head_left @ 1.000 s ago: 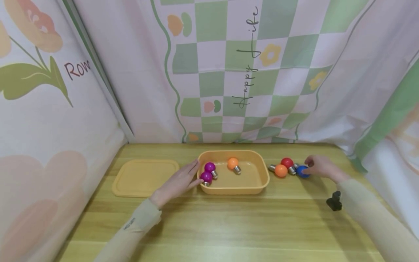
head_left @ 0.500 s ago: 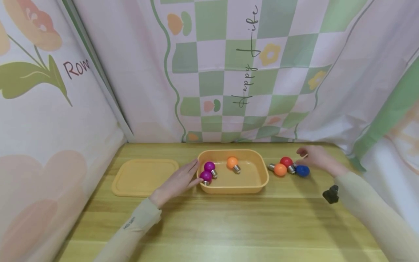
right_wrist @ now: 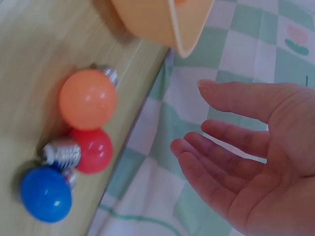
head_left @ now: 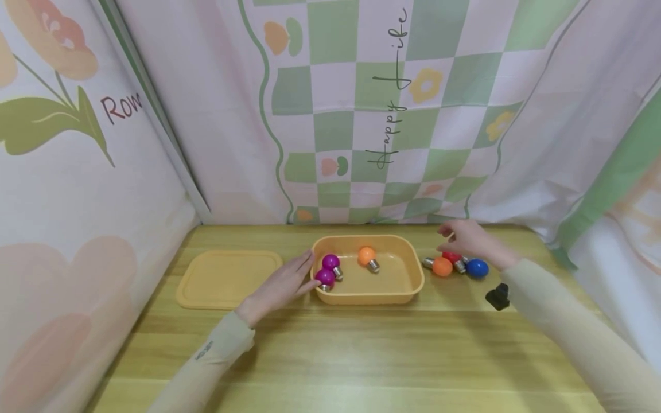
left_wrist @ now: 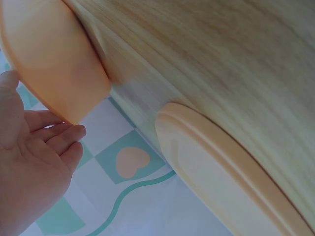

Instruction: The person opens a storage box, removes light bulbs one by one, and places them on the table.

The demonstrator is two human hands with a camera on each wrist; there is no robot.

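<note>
Steadying the yellow box (head_left: 395, 282), apparently, the left hand (head_left: 279, 287) touches its left end, fingers straight; the empty right hand (head_left: 472, 241) hovers loosely near the red bulb (right_wrist: 93, 151), right of the box.

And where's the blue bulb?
The blue bulb lies on the table, right of the yellow box in the head view, beside the red bulb.
</note>
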